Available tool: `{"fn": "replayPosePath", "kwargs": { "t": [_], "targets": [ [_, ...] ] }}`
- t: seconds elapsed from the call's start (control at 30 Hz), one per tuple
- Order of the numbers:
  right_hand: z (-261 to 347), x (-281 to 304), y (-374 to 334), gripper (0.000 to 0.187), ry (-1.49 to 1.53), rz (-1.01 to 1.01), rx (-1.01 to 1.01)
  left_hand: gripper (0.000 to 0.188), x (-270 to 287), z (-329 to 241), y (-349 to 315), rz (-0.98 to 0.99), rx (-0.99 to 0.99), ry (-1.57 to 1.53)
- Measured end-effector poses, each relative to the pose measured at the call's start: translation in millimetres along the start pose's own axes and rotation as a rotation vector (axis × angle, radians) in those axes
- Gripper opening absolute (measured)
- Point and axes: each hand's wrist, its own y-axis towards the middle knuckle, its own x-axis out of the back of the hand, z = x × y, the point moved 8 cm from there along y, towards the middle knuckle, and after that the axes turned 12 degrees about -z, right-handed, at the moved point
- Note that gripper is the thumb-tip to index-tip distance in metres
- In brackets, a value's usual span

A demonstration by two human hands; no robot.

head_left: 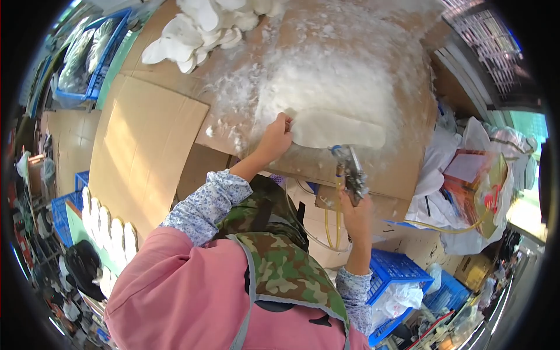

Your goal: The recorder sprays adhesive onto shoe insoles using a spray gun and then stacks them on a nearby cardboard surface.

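A white insole (338, 129) lies near the front edge of the cardboard-covered table, its long side running left to right. My left hand (276, 137) pinches its left end between thumb and fingers. My right hand (357, 211) is wrapped round the handle of a metal spray gun (354, 172), just in front of the insole. The gun's nozzle points toward the insole without visibly touching it. Yellow hose (338, 224) hangs down from the gun. Behind the insole, the cardboard is coated with white, fluffy residue (332, 76).
White insoles (204, 29) are heaped at the table's far left. A bare cardboard sheet (146, 128) covers the left side. More insoles stand in a row (108, 227) at lower left. Blue crates (396, 271) sit at lower right, and white bags (434, 192) hang beside the table's right edge.
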Motion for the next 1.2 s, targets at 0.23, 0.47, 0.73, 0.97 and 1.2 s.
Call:
{"fn": "replayPosePath", "kwargs": {
  "t": [0.23,0.47,0.73,0.97,1.2],
  "targets": [
    [-5.1,24.4,-7.6,0.035,0.131,-0.123,-0.204,0.032,32.6,-16.8,-28.9,0.105,0.143,-0.341],
    [38.0,-30.2,-36.1,0.049,0.201,0.081,-0.037,0.037,204.8,6.3,-95.8,-0.138,0.077,-0.666],
    [117.8,-85.4,-53.1,0.035,0.088,0.358,0.119,0.038,396.9,64.7,-261.5,-0.715,0.127,-0.580],
    [154.5,-100.1,-69.4,0.041,-0.113,0.545,0.216,0.044,438.5,142.5,-459.1,-1.149,0.471,-0.399],
    [172.0,-144.7,-102.8,0.043,-0.221,0.632,0.311,0.038,457.0,189.5,-592.4,-1.358,0.690,-0.200]
  ]
}}
